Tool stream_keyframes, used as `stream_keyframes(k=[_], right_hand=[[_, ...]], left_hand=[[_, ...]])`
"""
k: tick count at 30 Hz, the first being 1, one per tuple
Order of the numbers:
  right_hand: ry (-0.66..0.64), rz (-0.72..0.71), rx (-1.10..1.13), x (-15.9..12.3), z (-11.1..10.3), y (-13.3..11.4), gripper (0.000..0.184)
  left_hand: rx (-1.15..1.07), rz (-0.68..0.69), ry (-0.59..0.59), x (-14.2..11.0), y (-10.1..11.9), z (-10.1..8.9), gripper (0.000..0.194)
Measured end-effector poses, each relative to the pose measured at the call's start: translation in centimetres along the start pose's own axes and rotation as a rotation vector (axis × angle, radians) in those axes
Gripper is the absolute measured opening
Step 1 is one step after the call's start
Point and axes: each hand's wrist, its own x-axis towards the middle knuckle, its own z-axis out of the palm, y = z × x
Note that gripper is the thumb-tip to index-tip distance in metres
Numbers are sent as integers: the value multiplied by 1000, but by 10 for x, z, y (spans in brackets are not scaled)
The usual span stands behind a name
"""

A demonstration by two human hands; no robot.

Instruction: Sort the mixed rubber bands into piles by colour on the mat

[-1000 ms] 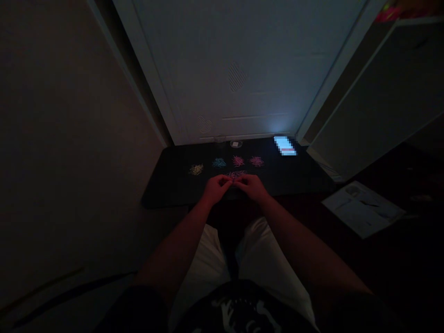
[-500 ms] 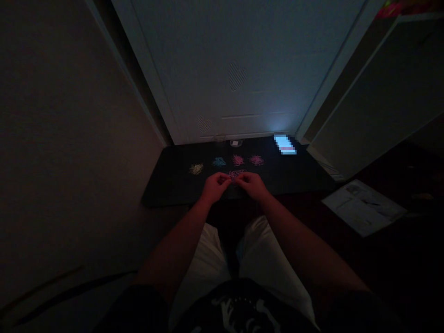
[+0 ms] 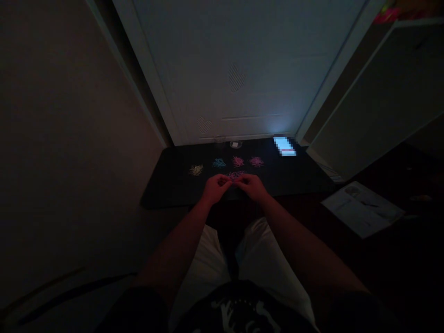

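My left hand [image 3: 217, 187] and my right hand [image 3: 250, 185] meet at the near edge of a dark table, fingertips pinched close together. Whatever lies between the fingertips is too small and dim to name. Just beyond them is a pile of thin purple sticks [image 3: 236, 175], partly hidden by my fingers. Farther back stand separate heaps of similar small sticks: a pale yellowish heap [image 3: 196, 170] at the left, a blue heap [image 3: 218, 163], a pink heap [image 3: 237, 161] and another pink heap [image 3: 256, 162] at the right.
The dark table [image 3: 169, 185] abuts a white door panel [image 3: 194, 55]. A lit phone [image 3: 285, 146] lies at the back right. Near the door sits a small clear round dish [image 3: 236, 144] with a white square. A pale printed sheet [image 3: 362, 208] lies lower at the right.
My fingertips have come slightly closer together over the front of the purple pile. The heaps and the phone keep their places; the view has shifted a little.
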Motion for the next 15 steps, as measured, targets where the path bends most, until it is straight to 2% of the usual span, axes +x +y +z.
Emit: stream_keyframes(k=[4, 9, 12, 15], right_hand=[[31, 2, 69, 0, 0, 4, 23], [-27, -20, 76, 2, 0, 5, 31], [-57, -25, 32, 1, 0, 1, 21], [-47, -22, 2, 0, -1, -3, 20]], left_hand=[[0, -7, 38, 0, 1, -1, 15], [5, 1, 17, -1, 2, -1, 15], [9, 3, -11, -1, 2, 0, 16], [14, -3, -9, -1, 3, 0, 17]])
